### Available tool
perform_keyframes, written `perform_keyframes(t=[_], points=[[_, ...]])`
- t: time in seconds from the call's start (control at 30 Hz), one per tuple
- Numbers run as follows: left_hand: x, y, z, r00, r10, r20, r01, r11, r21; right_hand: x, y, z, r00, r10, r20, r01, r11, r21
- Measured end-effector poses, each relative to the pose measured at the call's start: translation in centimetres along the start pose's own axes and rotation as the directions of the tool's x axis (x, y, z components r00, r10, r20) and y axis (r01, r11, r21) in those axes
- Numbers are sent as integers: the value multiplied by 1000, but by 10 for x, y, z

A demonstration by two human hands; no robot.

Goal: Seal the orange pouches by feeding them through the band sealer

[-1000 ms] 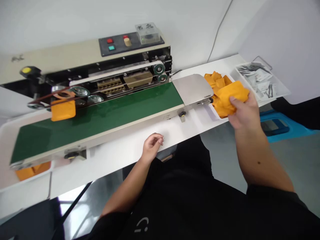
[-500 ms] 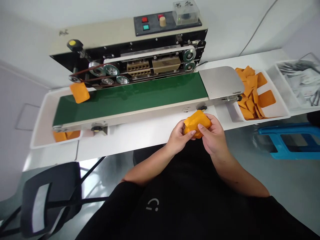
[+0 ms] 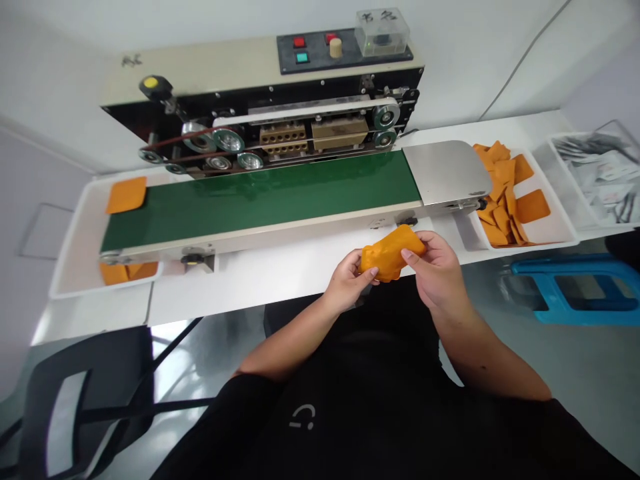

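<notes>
Seen from the person's head, the left hand [image 3: 345, 281] and right hand [image 3: 437, 268] were held close together above a white counter [image 3: 280, 290], both curled around a soft orange pouch [image 3: 393, 254]. The left hand gripped the pouch's left end, and the right hand pinched its upper right end between thumb and fingers. The pouch was bunched, not flat, and hung just in front of the long edge of a band sealer [image 3: 260, 107], whose green conveyor belt [image 3: 260, 200] ran left to right beyond the hands. A flat pouch [image 3: 126, 195] lay at the belt's left end, above a white tray [image 3: 75, 250] holding more pouches [image 3: 125, 271]. At the belt's right end, a steel plate [image 3: 447, 172] stood between the belt and a second tray [image 3: 553, 230] heaped with pouches [image 3: 500, 193]. Further right sat a tray of silver sachets [image 3: 597, 170]. Below the counter were a blue stool [image 3: 575, 287] on the right and a black chair [image 3: 85, 400] on the left.
</notes>
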State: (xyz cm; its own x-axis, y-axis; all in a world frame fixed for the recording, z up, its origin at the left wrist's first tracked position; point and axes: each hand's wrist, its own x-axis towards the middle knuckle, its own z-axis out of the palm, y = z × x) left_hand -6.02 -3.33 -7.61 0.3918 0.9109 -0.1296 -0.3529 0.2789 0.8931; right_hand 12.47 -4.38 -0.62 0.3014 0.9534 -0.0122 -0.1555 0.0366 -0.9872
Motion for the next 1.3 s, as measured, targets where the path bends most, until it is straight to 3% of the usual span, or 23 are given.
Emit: perform_keyframes(t=[0.13, 0.27, 0.43, 0.6, 0.8, 1.03, 1.17, 1.3], points=[[0, -4, -8, 1000, -16, -17, 16, 1000, -10, 33, -26, -17, 1000, -10, 6, 9, 999, 35], [-1, -7, -14, 999, -29, -35, 28, 999, -25, 90, -55, -23, 997, 70, 13, -71, 993, 96], [-3, -6, -19, 997, -36, -62, 36, 999, -5, 160, -81, -4, 972, 230, -44, -232, 972, -33], [-3, -2, -25, 996, -32, -84, 31, 999, -12, 192, -93, 23, 944, 301, -137, -319, 938, -137], [-4, 2, -32, 993, -40, -115, 36, 999, -39, 204, -90, 43, 931, 326, -162, -350, 924, -155], [-3, 4, -33, 991, -35, -127, 30, 999, -41, 208, -79, 52, 942, 334, -38, -332, 907, -258], [-5, 6, -33, 991, -39, -130, 33, 999, -42, 192, -76, 36, 980, 187, -63, -197, 945, -261], [-6, 4, -33, 990, -28, -136, 21, 998, -54, 138, -60, 9, 997, -28, -74, 14, 981, -195]])
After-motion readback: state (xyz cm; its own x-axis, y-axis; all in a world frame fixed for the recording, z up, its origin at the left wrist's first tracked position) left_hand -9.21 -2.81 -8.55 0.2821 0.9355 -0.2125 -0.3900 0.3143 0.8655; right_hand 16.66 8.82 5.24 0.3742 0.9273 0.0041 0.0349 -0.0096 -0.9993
